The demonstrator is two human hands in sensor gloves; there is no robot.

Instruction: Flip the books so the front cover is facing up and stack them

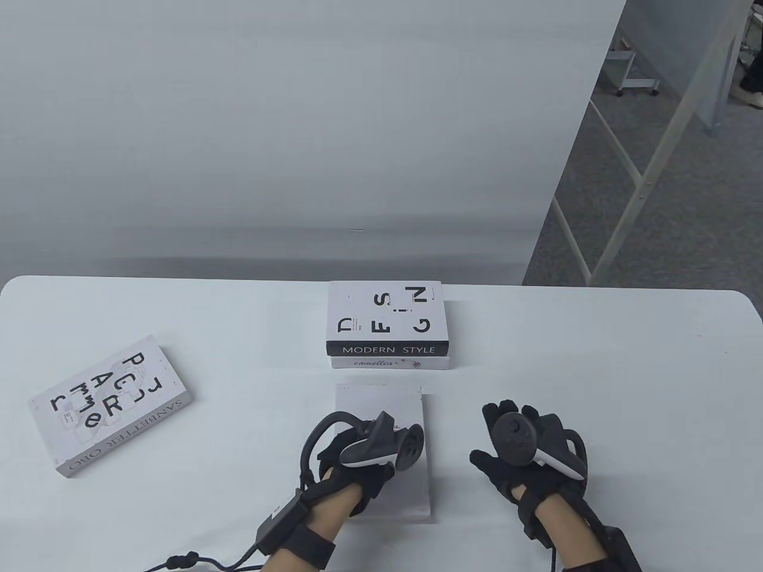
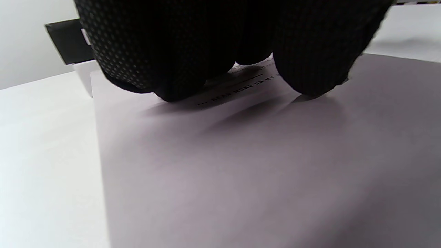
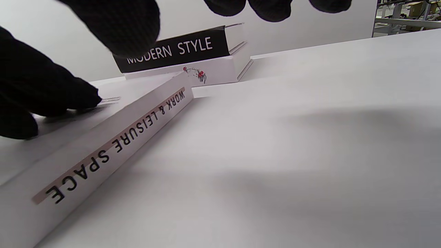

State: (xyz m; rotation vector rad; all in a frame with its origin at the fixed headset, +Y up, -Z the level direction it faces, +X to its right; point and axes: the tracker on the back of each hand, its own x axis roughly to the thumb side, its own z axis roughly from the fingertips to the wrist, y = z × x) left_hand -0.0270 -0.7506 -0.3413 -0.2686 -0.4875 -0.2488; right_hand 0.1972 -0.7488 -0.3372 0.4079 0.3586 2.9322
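A white book (image 1: 384,402) lies flat at the table's front middle, its plain cover with one line of small print facing up (image 2: 241,165). Its spine reads "WORK & LEISURE SPACE" (image 3: 113,144) and faces right. My left hand (image 1: 363,459) rests on this cover, and its fingertips (image 2: 303,51) touch it. My right hand (image 1: 524,441) hovers open just right of the book, touching nothing; its fingers (image 3: 268,8) hang in at the top of the right wrist view. Behind stands a stack: "MODERN STYLE" (image 1: 386,316) on top of "camellia" (image 1: 390,363).
A third white book with scattered black letters (image 1: 110,405) lies tilted at the table's left, front cover up. The white table (image 1: 596,357) ends at a grey wall behind. The stack also shows in the right wrist view (image 3: 172,50).
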